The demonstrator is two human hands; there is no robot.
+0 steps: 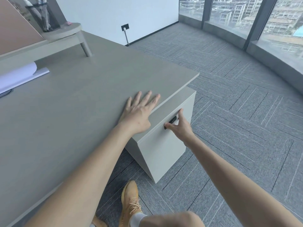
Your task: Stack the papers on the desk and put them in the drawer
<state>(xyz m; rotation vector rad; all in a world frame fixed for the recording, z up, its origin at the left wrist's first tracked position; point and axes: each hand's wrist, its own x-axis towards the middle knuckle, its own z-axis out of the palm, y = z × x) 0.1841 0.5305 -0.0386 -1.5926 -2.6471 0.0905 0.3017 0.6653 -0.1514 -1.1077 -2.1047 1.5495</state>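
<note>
My left hand [139,110] lies flat and spread on the grey desk [73,104], close to its right edge. Under that edge stands a pale drawer cabinet [162,149]. My right hand [179,124] is at the black handle [171,122] on the top drawer front, thumb and fingers around it. The drawer looks shut or nearly so. White papers [18,76] lie at the desk's far left, partly cut off by the frame, well away from both hands.
A raised shelf [65,32] on legs at the desk's back carries a black mesh holder [41,15]. Grey carpet [229,112] spreads to the right, up to large windows. My orange shoe [131,199] is on the floor beside the cabinet.
</note>
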